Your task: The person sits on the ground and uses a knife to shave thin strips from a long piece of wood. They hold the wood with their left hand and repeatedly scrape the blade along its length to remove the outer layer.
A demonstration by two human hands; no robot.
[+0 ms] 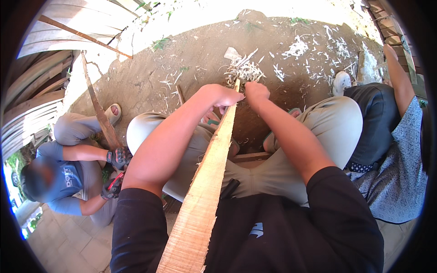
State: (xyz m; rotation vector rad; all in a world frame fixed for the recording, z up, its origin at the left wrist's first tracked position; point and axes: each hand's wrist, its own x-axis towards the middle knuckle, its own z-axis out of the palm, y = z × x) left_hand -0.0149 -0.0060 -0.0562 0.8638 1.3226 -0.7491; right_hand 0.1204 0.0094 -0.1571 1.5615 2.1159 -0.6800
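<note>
A long pale wooden plank (195, 209) runs from the lower edge, past my left side, and narrows toward its far end between my knees. My left hand (222, 96) is closed around the plank near that narrow end, its thumb side over the wood. Just right of the tip, my right hand (256, 92) is closed in a fist. Whatever it grips is hidden from this view. Curled wood shavings (246, 70) lie heaped on the ground just beyond both hands.
A person at the left wears dark gloves (119, 158) and holds a long brown piece of wood (98, 107) and something red (116, 180). Another person in patterned cloth (398, 170) sits close on my right. Scattered shavings (298, 48) and a stone (232, 53) lie on the dirt ground.
</note>
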